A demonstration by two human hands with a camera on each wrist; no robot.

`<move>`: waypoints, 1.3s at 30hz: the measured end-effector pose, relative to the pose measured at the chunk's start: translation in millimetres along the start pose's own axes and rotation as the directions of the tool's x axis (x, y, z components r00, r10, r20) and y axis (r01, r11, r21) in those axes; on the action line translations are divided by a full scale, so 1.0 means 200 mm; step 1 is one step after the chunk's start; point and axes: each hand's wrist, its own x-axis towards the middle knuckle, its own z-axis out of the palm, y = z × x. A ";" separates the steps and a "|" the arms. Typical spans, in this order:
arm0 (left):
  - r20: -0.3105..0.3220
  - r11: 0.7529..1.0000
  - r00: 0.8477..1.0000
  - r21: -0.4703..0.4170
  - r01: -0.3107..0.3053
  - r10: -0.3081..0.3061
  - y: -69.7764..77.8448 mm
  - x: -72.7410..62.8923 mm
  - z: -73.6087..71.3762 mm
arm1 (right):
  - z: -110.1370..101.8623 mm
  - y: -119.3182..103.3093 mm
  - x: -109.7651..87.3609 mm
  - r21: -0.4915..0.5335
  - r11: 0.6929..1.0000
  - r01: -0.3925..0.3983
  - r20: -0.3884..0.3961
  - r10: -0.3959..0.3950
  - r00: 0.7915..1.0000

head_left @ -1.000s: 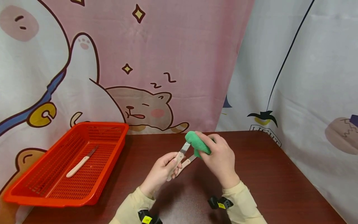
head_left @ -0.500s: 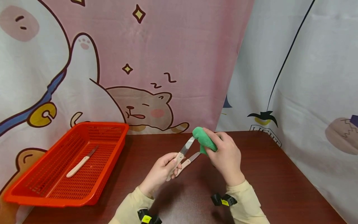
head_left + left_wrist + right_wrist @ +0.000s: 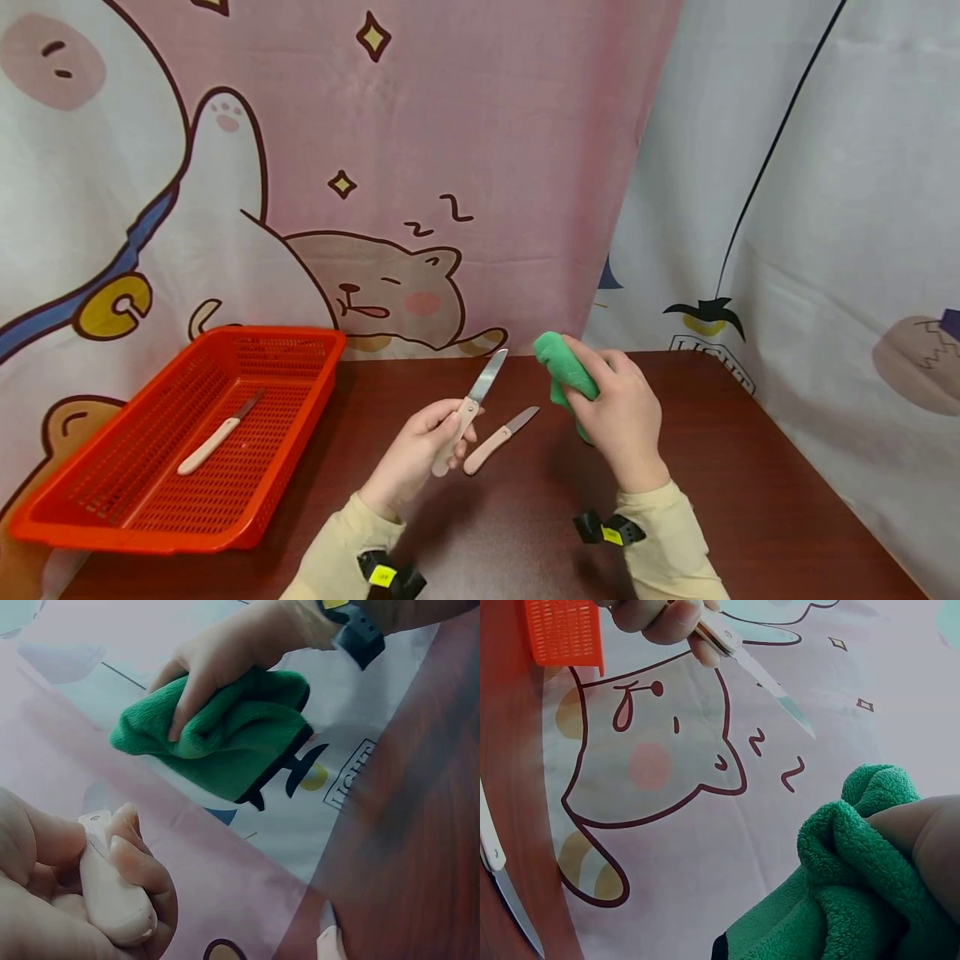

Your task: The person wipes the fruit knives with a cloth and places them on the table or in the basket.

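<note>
My left hand (image 3: 416, 446) grips a knife (image 3: 486, 377) by its pale handle, and the bare blade points up and away above the table. In my right hand (image 3: 621, 408) is a bunched green cloth (image 3: 564, 365), pinched between thumb and fingers. A gap separates the cloth from the blade; the right wrist view shows the blade tip (image 3: 799, 720) apart from the cloth (image 3: 855, 892). A second knife (image 3: 501, 440) with a pale handle lies on the table between the hands. Another knife (image 3: 219, 435) with a whitish handle lies in the red basket (image 3: 306, 433).
The basket stands at the left on the dark brown table (image 3: 750, 492). A printed curtain (image 3: 480, 167) hangs along the table's back edge, and a white one (image 3: 840, 250) runs down the right side.
My right hand has drawn the green cloth right and off the blade, which now shows whole. The left hand has shifted slightly left with its knife, away from the knife on the table.
</note>
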 end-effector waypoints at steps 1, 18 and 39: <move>-0.003 1.000 1.000 0.000 -0.002 0.002 0.00 0.00 -0.01 | 0.00 0.00 0.00 0.001 1.000 -0.002 0.002 0.002 1.000; -0.234 0.874 0.950 0.480 -0.073 0.208 0.11 -0.03 -0.03 | 0.01 0.00 0.00 0.016 1.000 -0.021 0.020 0.021 1.000; 0.007 0.103 0.590 0.983 -0.152 0.807 0.11 -0.02 -0.05 | 0.00 -0.04 0.00 0.037 0.999 -0.029 0.036 0.028 0.999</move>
